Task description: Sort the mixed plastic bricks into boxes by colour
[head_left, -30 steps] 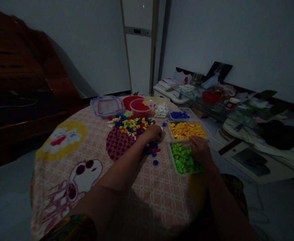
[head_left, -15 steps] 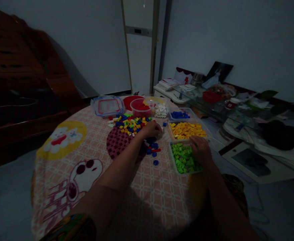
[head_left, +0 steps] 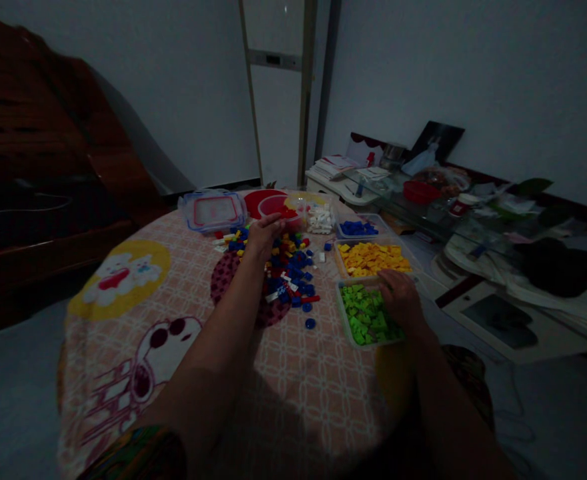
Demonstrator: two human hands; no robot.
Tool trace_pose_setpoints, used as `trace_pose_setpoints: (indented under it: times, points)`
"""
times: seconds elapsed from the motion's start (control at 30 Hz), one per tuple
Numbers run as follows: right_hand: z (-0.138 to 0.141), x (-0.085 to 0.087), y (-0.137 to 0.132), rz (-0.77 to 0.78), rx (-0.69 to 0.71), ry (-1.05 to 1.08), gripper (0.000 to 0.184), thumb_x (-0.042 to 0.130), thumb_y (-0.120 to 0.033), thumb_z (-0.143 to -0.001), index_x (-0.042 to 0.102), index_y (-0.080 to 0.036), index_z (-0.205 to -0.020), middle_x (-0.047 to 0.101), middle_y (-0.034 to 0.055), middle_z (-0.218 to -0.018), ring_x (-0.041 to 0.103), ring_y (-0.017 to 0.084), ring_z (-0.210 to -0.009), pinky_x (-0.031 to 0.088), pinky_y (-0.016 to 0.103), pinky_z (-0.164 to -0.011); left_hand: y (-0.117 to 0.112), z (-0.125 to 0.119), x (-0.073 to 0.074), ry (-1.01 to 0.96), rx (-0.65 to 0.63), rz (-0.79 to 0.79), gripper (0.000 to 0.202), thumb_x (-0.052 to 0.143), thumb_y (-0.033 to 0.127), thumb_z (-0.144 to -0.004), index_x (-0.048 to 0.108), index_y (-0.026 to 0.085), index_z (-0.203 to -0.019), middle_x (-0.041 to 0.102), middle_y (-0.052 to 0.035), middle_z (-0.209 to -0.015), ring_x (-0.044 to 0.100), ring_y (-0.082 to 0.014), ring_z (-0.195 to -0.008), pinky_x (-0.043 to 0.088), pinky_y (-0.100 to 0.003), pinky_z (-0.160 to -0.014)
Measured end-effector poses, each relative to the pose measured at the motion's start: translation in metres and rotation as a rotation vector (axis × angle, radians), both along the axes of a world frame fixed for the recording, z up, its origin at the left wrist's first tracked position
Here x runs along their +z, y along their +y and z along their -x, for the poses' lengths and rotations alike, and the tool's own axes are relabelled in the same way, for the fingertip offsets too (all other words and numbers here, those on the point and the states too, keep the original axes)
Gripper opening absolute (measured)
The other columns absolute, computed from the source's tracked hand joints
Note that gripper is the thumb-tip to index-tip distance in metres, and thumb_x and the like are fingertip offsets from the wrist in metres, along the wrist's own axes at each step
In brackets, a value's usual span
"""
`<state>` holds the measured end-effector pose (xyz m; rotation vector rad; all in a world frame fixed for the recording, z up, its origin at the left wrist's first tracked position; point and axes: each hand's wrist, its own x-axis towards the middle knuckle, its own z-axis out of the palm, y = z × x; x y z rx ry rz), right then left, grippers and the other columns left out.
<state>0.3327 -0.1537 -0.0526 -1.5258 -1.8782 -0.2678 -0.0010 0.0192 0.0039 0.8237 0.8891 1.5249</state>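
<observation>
Toy bricks (head_left: 295, 265), blue, yellow, red, white, heaped on the tablecloth (head_left: 303, 380)
Left hand (head_left: 263, 235) hides some; right hand (head_left: 400, 295) overlaps the green-brick box (head_left: 344, 319); cannot tell if either holds anything. Clear tub (head_left: 295, 223) behind.

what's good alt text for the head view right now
A person's left hand stretched over mixed toy bricks on a cloth-covered table, near a round tub; right hand at the right side of a box of green bricks, beside a box of yellow ones.

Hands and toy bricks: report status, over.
Left hand near red-brick tub; right hand at green-brick container. Left forearm partly hides mixed toy bricks.
</observation>
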Motion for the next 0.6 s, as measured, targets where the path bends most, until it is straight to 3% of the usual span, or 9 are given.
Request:
trace_pose_setpoints:
  times: [0.1,0.2,0.4,0.5,0.6]
  points:
    - [0.0,0.001,-0.001,0.002,-0.007,-0.013,0.034,0.047,-0.025,-0.091,0.07,-0.019,-0.116,0.073,0.0141,-0.115,0.062,0.029,-0.113,0.044,0.054,-0.106,-0.001,-0.001,0.005,-0.044,-0.006,-0.018,0.04,0.075,0.005,-0.067,0.068,0.013,-0.105,0.074,-0.0088,-0.102,0.068,-0.0179,-0.11,0.054,-0.028,-0.095]
    - [0.0,0.001,0.0,-0.005,-0.015,-0.024,0.034,0.047,-0.025,-0.091,0.071,-0.018,-0.114,0.073,0.0146,-0.115,0.063,0.03,-0.112,0.046,0.053,-0.105,-0.005,-0.002,0.008,-0.016,-0.035,-0.046,0.037,0.076,0.006,-0.068,0.069,0.012,-0.104,0.073,-0.0092,-0.105,0.066,-0.0201,-0.115,0.053,-0.029,-0.097]
    - [-0.001,0.0,0.001,0.016,-0.016,-0.008,0.035,0.047,-0.025,-0.091,0.071,-0.02,-0.115,0.073,0.0141,-0.116,0.062,0.03,-0.113,0.046,0.055,-0.104,-0.013,0.003,0.009,0.259,-0.259,-0.149,0.029,0.081,0.021,-0.064,0.076,0.013,-0.092,0.076,-0.0079,-0.086,0.071,-0.0185,-0.08,0.058,-0.03,-0.078]
    - [-0.001,-0.001,0.001,0.004,-0.019,-0.001,0.034,0.046,-0.025,-0.091,0.071,-0.019,-0.114,0.073,0.0139,-0.116,0.062,0.029,-0.113,0.046,0.054,-0.104,-0.018,0.002,0.009,0.534,-0.425,-0.183,0.021,0.08,0.027,-0.065,0.077,0.014,-0.081,0.073,-0.0054,-0.07,0.065,-0.0157,-0.061,0.053,-0.026,-0.062]
    - [-0.001,-0.001,0.001,-0.002,-0.015,-0.004,0.034,0.046,-0.025,-0.091,0.071,-0.018,-0.113,0.073,0.0145,-0.115,0.063,0.029,-0.112,0.046,0.053,-0.104,-0.023,-0.004,0.013,0.9,-0.631,-0.244,0.012,0.077,0.024,-0.064,0.076,0.015,-0.072,0.07,-0.0026,-0.061,0.062,-0.0147,-0.056,0.047,-0.024,-0.057]
